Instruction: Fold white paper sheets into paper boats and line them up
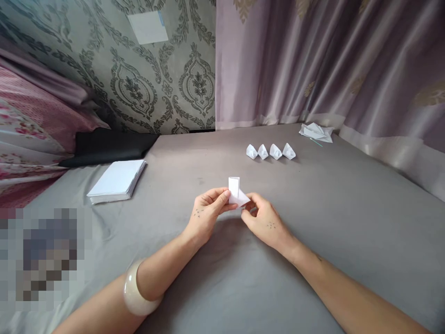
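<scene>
One small piece of folded white paper [233,191] was held up above the middle of the grey cloth [201,297], an upright strip at its left, a pointed corner at its right. Left hand [207,211]: thumb in front, fingers behind, pinching the paper by its left side. Right hand [263,218]: fingers curled at the pointed corner; could not tell whether they gripped it or only touched it. Pale bangle [134,292] around the left forearm. Beyond the hands, slightly right, four folded paper shapes [276,151] stood side by side in a row. Farther right, near the curtain [243,69], lay a loose pile of folded paper [317,133], a thin green strip [316,142] just beside it. Well to the left, a stack of white sheets [116,180]; behind that, something flat and black [107,146]. Patterned wallpaper [196,69] at back, with a white sheet [148,28] on it.
</scene>
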`<state>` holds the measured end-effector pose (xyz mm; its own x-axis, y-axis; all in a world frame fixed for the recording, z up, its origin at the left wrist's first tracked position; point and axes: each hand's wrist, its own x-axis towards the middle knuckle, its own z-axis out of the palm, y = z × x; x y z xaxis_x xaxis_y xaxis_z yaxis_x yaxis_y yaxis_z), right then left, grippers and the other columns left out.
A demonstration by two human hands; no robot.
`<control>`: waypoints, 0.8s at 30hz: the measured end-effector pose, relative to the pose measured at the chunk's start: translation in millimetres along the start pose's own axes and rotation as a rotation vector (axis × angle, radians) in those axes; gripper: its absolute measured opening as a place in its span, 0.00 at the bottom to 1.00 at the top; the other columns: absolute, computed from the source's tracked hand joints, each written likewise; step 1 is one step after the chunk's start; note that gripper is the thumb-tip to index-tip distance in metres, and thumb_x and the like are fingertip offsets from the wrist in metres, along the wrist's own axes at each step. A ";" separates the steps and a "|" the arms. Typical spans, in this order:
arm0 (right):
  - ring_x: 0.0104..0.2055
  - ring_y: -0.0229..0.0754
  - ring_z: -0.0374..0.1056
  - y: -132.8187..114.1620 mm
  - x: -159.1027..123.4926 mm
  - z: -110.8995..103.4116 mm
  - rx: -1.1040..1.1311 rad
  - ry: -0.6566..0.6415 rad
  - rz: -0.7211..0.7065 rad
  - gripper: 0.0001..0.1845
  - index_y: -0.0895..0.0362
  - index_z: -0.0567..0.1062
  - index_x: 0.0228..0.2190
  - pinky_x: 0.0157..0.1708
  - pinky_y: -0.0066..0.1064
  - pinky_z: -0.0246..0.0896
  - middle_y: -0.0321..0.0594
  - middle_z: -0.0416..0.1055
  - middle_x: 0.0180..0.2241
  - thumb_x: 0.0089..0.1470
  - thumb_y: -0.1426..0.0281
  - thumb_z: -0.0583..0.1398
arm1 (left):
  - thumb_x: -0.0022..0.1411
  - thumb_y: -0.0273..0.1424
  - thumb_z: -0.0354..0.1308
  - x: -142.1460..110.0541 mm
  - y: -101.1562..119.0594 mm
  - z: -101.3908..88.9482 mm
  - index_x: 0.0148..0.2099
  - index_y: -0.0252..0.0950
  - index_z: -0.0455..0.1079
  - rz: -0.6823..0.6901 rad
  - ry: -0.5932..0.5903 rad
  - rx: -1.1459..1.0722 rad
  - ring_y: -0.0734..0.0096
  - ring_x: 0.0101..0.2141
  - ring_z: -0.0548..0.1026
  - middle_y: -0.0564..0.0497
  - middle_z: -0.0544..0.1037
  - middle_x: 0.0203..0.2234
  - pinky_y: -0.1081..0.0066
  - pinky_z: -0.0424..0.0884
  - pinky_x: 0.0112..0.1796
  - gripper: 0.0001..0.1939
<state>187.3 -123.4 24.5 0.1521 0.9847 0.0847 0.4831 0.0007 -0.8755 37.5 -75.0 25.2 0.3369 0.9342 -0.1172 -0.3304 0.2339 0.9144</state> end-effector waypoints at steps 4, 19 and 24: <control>0.34 0.40 0.66 -9.8 -1.8 -6.0 -0.095 0.349 -0.311 0.07 0.54 0.68 0.32 0.33 0.32 0.62 0.39 0.69 0.33 0.51 0.76 0.55 | 0.56 0.37 0.65 -3.0 -3.9 1.3 0.39 0.33 0.78 0.005 0.016 0.010 0.72 0.36 0.77 0.49 0.80 0.34 0.69 0.76 0.44 0.12; 0.42 0.41 0.70 -10.2 -8.2 0.9 -0.152 0.342 -0.430 0.09 0.51 0.73 0.40 0.42 0.35 0.65 0.40 0.75 0.41 0.60 0.73 0.56 | 0.59 0.36 0.62 -19.1 -5.5 14.6 0.47 0.37 0.69 0.095 -0.068 0.138 0.63 0.38 0.79 0.50 0.81 0.31 0.61 0.76 0.44 0.15; 0.42 0.42 0.70 -9.6 -8.1 2.5 -0.082 0.334 -0.389 0.08 0.51 0.73 0.40 0.37 0.33 0.66 0.41 0.75 0.40 0.60 0.72 0.56 | 0.59 0.35 0.61 -20.6 -3.3 14.9 0.44 0.37 0.69 0.103 -0.070 0.197 0.67 0.35 0.79 0.52 0.80 0.29 0.63 0.76 0.42 0.12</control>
<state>179.3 -131.0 31.0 0.2082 0.8050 0.5556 0.6225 0.3291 -0.7101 44.7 -99.1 30.3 0.3734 0.9277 0.0013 -0.1900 0.0751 0.9789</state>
